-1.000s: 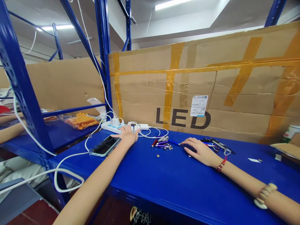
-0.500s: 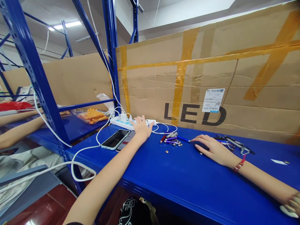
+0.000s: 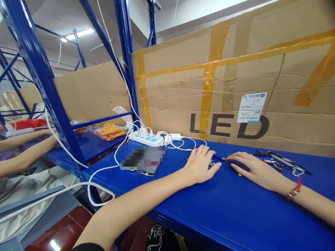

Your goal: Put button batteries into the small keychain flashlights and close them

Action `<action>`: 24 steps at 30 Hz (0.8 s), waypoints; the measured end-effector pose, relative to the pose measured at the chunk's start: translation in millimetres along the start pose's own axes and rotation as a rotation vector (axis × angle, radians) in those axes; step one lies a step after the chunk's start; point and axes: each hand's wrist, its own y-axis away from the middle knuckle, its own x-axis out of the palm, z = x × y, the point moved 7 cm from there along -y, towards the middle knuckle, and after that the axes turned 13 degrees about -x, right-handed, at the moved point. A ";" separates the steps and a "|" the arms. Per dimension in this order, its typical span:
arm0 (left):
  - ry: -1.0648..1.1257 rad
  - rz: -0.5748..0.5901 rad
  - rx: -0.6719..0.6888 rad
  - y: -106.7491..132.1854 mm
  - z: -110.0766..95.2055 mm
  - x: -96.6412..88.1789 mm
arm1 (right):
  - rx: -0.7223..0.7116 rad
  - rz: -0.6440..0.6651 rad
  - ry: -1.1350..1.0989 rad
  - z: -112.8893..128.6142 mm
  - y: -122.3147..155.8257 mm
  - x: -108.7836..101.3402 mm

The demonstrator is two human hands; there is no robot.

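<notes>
My left hand (image 3: 199, 165) lies palm down, fingers spread, over a small pile on the blue shelf. It covers most of that pile; a few small round metal pieces (image 3: 211, 162) show by its thumb. A blue metal tube (image 3: 217, 157), slim like a pen light, sticks out beyond the fingers. To the right, my right hand (image 3: 252, 170) rests palm down with fingers stretched and thumb apart. Its fingertips are at the tube's near end; whether they touch it I cannot tell. Under its thumb sits a round metal piece (image 3: 239, 174).
Slim metal items with clips (image 3: 285, 161) lie behind my right hand. A white power strip (image 3: 146, 138) with cables and a phone (image 3: 151, 170) are at left. A large cardboard box (image 3: 172, 97) stands behind. Another person's arms (image 3: 28, 153) reach in at far left.
My left hand has moved right, from beside the power strip to over the pile of small metal parts. My right hand keeps its pose near the blue tube. The view has turned slightly.
</notes>
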 end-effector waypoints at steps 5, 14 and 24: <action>0.017 0.101 -0.026 0.5 4.0 8.5 | -0.020 -0.006 0.016 -4.2 1.0 3.6; 0.152 0.192 -0.136 1.5 7.1 10.3 | 0.051 -0.003 -0.009 -5.8 0.8 2.7; 0.136 0.227 -0.207 9.6 6.9 13.7 | 0.074 0.005 -0.033 -5.2 0.2 2.5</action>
